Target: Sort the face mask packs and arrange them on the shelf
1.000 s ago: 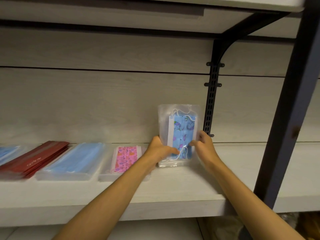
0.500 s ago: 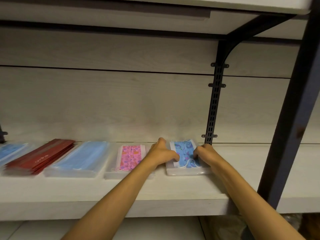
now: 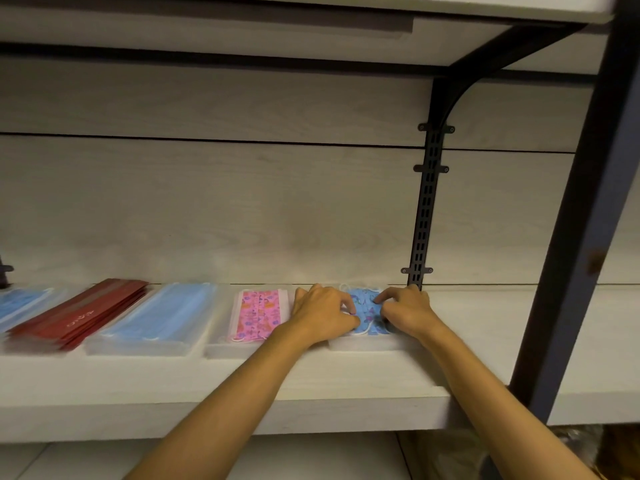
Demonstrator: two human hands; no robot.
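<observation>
Both hands, left hand (image 3: 323,315) and right hand (image 3: 405,311), press curled fingers onto the blue patterned mask pack (image 3: 367,311) lying flat on the shelf (image 3: 242,382), right of the pink patterned mask pack (image 3: 258,315).

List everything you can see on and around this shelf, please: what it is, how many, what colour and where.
Patterned blue mask pack: one, blue print in clear wrap, flat on the shelf, right end of the row, under both hands.
Pink mask pack: one, pink print, just left of it.
Plain blue mask pack: one, light blue, left of the pink one.
Red packs: a stack, count unclear, dark red, further left.
Another blue pack: one, light blue, cut off at the left edge.
Shelf: one, pale wood.
Bracket rail: one, black, on the back wall.
Post: one, dark, at right.
Left hand: on the patterned pack's left side.
Right hand: on its right side.
</observation>
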